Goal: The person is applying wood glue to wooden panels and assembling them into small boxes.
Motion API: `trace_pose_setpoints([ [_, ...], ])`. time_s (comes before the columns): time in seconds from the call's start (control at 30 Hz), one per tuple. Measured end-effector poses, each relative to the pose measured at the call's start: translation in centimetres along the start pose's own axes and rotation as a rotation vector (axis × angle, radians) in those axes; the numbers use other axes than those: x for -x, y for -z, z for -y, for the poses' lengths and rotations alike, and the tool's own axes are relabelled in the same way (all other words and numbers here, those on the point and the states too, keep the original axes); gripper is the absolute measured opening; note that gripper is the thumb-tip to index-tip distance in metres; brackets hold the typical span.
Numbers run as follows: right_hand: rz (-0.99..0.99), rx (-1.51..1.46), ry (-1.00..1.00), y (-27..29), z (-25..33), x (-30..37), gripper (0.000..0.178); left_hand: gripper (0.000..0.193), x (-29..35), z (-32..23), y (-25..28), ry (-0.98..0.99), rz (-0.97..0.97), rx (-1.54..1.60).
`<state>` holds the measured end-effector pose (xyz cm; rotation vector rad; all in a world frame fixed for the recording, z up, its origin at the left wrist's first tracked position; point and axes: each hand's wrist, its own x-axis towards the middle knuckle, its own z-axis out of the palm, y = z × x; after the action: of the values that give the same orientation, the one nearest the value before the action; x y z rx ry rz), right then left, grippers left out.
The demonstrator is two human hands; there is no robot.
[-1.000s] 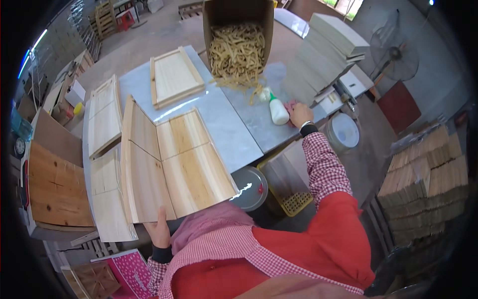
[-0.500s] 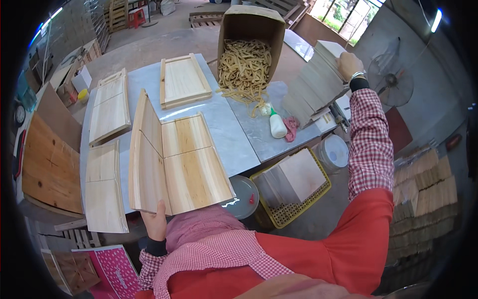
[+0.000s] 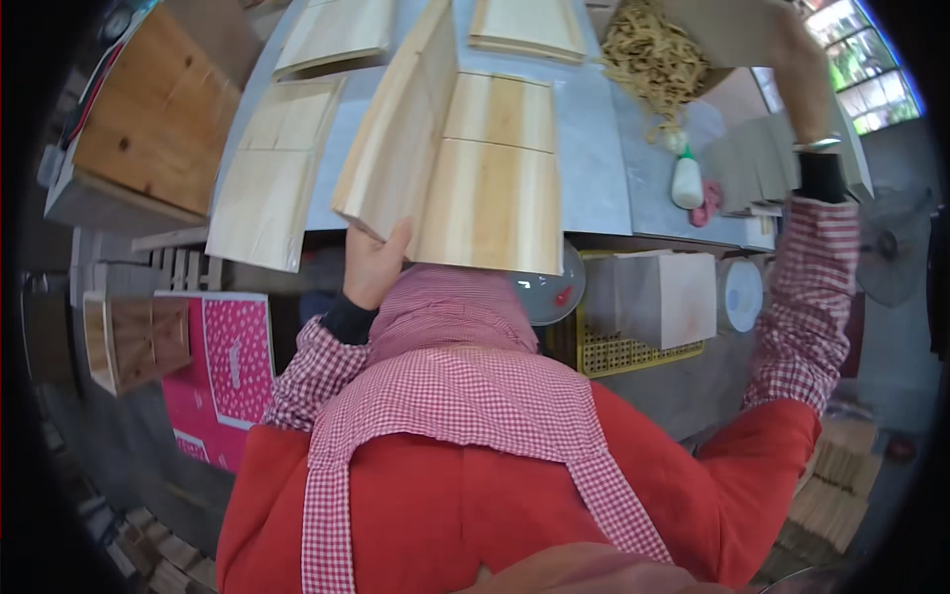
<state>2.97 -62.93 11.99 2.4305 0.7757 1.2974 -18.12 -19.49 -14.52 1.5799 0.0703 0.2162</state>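
Note:
My left hand grips the lower end of a pale wooden panel, which stands tilted on its edge. Beside it lies another panel with yellowish grain and a crosswise groove, its near end jutting past the table edge. At the upper right my raised right hand, smeared by motion, is closed at the edge of what looks like a thin grey-brown board. Below that hand stands a stack of grey boards.
More wooden panels lie on the grey table. Tan strips spill near a white glue bottle and a pink cloth. Below the table edge are a yellow crate with boards and a white bucket.
The view has tilted downward. My right hand has come off the grey stack, with what looks like a thin board. My left hand keeps its grip on the upright panel.

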Motion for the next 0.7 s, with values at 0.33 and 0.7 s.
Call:
trace_pose_setpoints([
  [0.33, 0.333, -0.599, -0.105, -13.8, 22.8, 1.3, 0.016, 0.035, 0.5, 0.3, 0.8, 0.052, 0.002, 0.016],
  [0.7, 0.442, -0.591, -0.160, -17.3, 21.0, -2.2, 0.026, 0.031, 0.8, 0.1, 0.8, 0.068, -0.029, 0.006],
])
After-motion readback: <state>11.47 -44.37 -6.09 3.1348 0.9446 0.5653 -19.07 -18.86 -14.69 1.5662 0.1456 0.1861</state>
